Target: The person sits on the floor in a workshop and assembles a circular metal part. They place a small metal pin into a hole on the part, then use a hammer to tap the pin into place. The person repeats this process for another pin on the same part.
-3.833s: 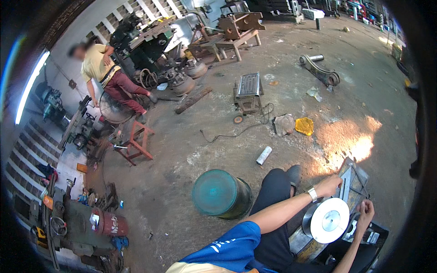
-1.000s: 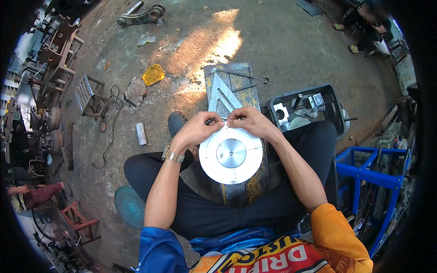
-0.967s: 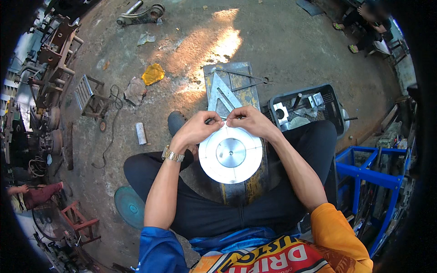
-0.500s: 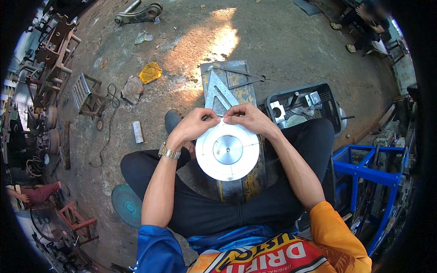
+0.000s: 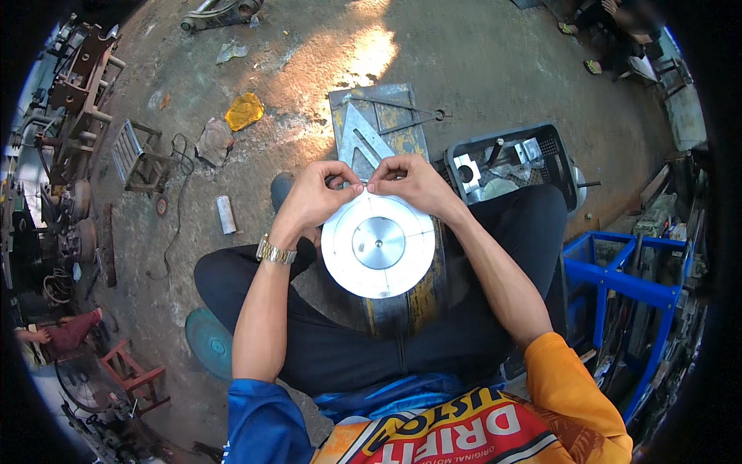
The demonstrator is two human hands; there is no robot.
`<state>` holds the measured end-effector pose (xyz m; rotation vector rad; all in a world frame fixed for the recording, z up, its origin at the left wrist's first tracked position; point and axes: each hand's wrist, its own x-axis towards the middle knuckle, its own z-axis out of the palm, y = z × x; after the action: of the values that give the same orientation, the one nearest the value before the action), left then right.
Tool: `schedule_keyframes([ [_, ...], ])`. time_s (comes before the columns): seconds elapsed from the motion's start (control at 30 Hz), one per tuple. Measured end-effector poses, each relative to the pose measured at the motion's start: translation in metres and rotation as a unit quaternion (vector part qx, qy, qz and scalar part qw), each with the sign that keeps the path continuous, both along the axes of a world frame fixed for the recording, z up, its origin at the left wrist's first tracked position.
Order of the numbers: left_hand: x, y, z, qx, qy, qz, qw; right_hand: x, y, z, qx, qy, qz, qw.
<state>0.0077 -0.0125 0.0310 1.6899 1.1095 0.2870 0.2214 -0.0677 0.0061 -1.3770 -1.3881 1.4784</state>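
A concrete floor (image 5: 479, 69) spreads on every side of the round metal disc, with a bright patch of light falling beyond the disc. To the right of the disc and nearer the person's body stands a blue metal frame (image 5: 634, 288). A worn, yellow-flecked surface (image 5: 406, 139) runs under the disc and out past its far side. The dark crate (image 5: 553, 161) stands to the right of the disc and slightly beyond it, holding metal blocks and crumpled clear plastic; a slatted stool (image 5: 133, 155) is well off to the left, and a teal round drum top (image 5: 209, 344) lies left and nearer the body. The disc (image 5: 378, 244) itself lies face up over the surface between the person's thighs, pale, with fine crossing lines and a darker round centre. Beyond the disc, on the surface, lie a slotted metal triangle (image 5: 354, 124) and a dark 2-legged divider (image 5: 437, 115). The left hand (image 5: 321, 197) and right hand (image 5: 417, 185) meet at the disc's far rim, each grip drawn into a thumb-and-finger pinch, tips nearly together; whether anything small is caught in either, I cannot tell. Left of the disc are a yellow crumpled piece (image 5: 244, 112), a pale cylinder (image 5: 226, 215) and, smallest, a wristwatch (image 5: 276, 251).
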Motion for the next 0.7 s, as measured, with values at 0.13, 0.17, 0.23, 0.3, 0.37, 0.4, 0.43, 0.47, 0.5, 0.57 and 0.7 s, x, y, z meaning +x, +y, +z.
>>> schedule_keyframes([
  [0.13,0.0015,0.0008,-0.0015,0.024,0.021,-0.012,0.999,0.0013,0.0003,-0.0031,-0.013,0.034,0.003,0.999],
  [0.17,0.0013,0.0007,-0.0010,0.036,0.034,-0.018,0.999,0.0013,0.0003,-0.0036,-0.003,0.030,0.008,1.000],
  [0.23,0.0011,-0.0006,0.0005,0.042,0.031,-0.018,0.998,0.0011,0.0001,-0.0036,0.022,0.023,0.014,0.999],
  [0.3,0.0007,-0.0022,0.0026,0.076,0.024,-0.020,0.997,0.0007,-0.0011,-0.0023,0.041,0.040,0.000,0.998],
  [0.37,0.0002,-0.0034,0.0044,0.074,0.033,-0.020,0.996,0.0008,-0.0020,-0.0002,0.045,0.048,-0.025,0.998],
  [0.4,0.0000,-0.0042,0.0047,0.076,0.041,-0.019,0.996,0.0009,-0.0023,0.0006,0.042,0.036,-0.026,0.998],
  [0.43,0.0000,-0.0049,0.0047,0.075,0.034,-0.013,0.997,0.0010,-0.0022,0.0014,0.042,0.024,-0.023,0.999],
  [0.47,0.0001,-0.0052,0.0043,0.076,0.030,-0.007,0.997,0.0011,-0.0021,0.0017,0.041,0.012,-0.021,0.999],
  [0.5,0.0000,-0.0054,0.0036,0.077,0.027,-0.001,0.997,0.0008,-0.0019,0.0016,0.034,0.007,-0.022,0.999],
  [0.57,-0.0004,-0.0049,0.0016,0.059,0.025,0.007,0.998,0.0000,-0.0015,0.0003,0.018,-0.002,-0.024,1.000],
  [0.7,-0.0022,-0.0002,-0.0025,0.020,0.030,0.004,0.999,-0.0007,-0.0004,-0.0041,0.010,0.008,-0.024,1.000],
])
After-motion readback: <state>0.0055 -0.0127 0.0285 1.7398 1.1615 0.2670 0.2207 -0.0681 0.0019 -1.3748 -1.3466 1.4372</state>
